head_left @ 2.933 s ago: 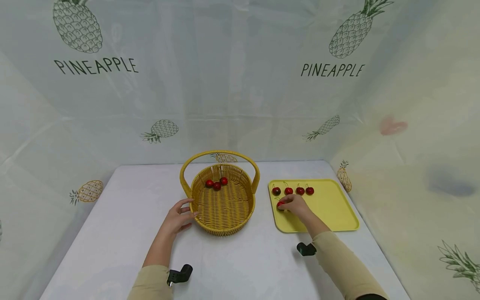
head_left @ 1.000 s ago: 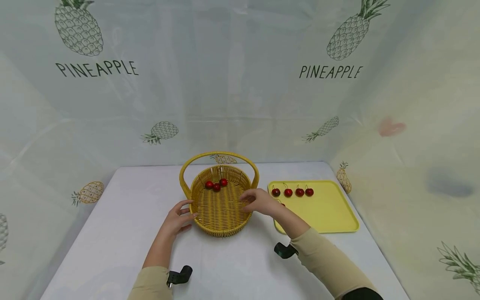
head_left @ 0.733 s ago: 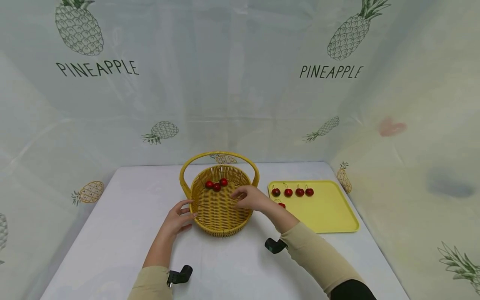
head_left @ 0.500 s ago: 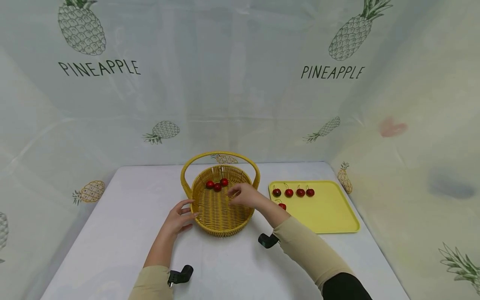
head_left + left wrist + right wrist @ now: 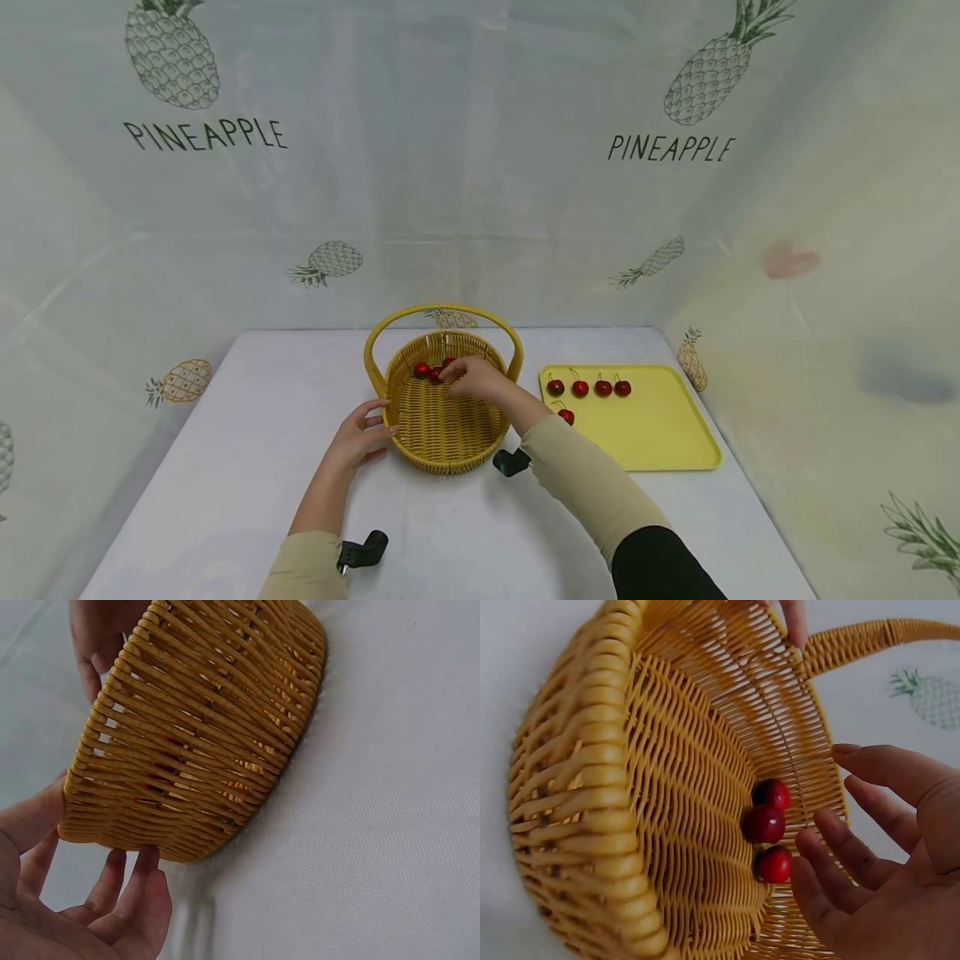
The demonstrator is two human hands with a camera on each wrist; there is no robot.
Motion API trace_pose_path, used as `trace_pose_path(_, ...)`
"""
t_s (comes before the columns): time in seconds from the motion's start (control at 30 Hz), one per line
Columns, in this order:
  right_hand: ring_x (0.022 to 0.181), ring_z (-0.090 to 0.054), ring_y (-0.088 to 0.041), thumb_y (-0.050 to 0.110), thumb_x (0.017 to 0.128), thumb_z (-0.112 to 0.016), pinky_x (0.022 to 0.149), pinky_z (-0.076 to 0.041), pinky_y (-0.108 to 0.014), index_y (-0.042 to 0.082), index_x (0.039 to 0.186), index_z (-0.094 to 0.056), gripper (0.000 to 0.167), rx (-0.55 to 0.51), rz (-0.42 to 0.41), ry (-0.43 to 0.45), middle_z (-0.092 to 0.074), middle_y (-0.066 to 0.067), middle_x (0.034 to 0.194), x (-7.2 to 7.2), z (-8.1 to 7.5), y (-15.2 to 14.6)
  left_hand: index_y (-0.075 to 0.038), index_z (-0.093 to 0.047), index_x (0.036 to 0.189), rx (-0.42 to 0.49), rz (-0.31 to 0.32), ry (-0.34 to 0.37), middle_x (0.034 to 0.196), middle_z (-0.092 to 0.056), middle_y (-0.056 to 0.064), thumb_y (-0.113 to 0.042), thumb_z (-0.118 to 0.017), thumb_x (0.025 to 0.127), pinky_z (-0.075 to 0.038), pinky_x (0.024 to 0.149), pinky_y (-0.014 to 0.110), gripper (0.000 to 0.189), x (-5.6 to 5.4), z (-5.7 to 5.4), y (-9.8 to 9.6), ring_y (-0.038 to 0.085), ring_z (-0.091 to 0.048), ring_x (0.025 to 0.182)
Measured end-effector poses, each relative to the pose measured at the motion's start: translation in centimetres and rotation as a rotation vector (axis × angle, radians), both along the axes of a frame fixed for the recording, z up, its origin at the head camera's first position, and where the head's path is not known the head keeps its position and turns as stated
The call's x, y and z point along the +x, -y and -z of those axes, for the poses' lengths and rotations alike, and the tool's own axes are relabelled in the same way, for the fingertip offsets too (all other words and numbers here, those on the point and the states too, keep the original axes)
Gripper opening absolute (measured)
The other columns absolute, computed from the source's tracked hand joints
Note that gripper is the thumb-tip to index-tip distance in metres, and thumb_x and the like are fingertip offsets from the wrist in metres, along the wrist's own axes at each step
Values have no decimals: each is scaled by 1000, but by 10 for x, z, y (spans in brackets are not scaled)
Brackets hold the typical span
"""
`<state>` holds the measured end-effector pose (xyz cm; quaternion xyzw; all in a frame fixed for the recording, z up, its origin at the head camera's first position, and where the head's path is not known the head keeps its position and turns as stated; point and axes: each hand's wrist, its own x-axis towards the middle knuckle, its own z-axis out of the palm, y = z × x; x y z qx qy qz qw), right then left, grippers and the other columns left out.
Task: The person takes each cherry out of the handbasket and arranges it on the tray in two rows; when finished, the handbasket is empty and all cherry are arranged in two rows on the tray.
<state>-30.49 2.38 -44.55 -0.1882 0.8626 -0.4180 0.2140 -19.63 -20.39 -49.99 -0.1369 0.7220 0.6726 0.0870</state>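
Three red cherries (image 5: pixel 763 824) lie together on the floor of a yellow wicker basket (image 5: pixel 450 433), close to its far wall. My left hand (image 5: pixel 356 436) grips the near-left side of that basket, thumb at the rim and fingers against the outside weave, as the left wrist view shows. Inside the basket opening, my right hand (image 5: pixel 476 379) hovers just above the cherries. Its fingers are spread and slightly bent, with nothing between them in the right wrist view. In the head view this hand partly covers the cherries.
To the right of the basket lies a yellow tray (image 5: pixel 667 425). A row of several stemmed cherries (image 5: pixel 580 388) runs along its back, and one more cherry (image 5: pixel 566 416) sits in front at the left. The basket's tall handle (image 5: pixel 442 307) arches over its back.
My right hand has left the cherry at the tray's front left, which stays there, and moved left into the basket toward the three cherries. My left hand keeps its place on the basket.
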Motion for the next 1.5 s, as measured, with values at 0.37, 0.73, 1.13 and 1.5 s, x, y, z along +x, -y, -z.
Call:
trace_pose_path(0.37, 113, -55, -28, 6, 85, -75, 87, -49, -38, 1, 121, -66, 38, -14, 5, 10, -61, -14, 121, -11, 5, 17, -7, -46, 140, 5, -3, -4, 134, -45, 27, -5, -69, 89, -49, 81, 51, 56, 2, -1, 1, 27, -60, 98)
trace_pose_path(0.73, 111, -56, -25, 5, 84, -75, 91, -47, -38, 3, 127, -62, 45, -18, -48, 47, -61, -14, 123, -29, 24, 25, -9, -50, 138, 6, -24, 3, 131, -49, 24, -3, -70, 88, -49, 80, 50, 55, 1, 1, 0, 27, -60, 97)
trace_pose_path(1.13, 119, -51, -26, 11, 86, -75, 94, -44, -39, 10, 135, -59, 52, 92, -129, 34, -54, -10, 135, -40, 28, 28, -6, -47, 140, 20, -13, -10, 134, -45, 29, -4, -72, 87, -48, 83, 54, 59, 4, -3, -1, 28, -59, 99)
trace_pose_path(1.5, 121, -48, -26, 14, 86, -75, 97, -42, -40, 12, 137, -57, 54, 139, -155, 39, -50, -11, 140, -44, 33, 29, -6, -48, 139, 12, -28, 2, 132, -47, 27, -1, -69, 88, -47, 85, 55, 55, 3, -1, -1, 30, -60, 100)
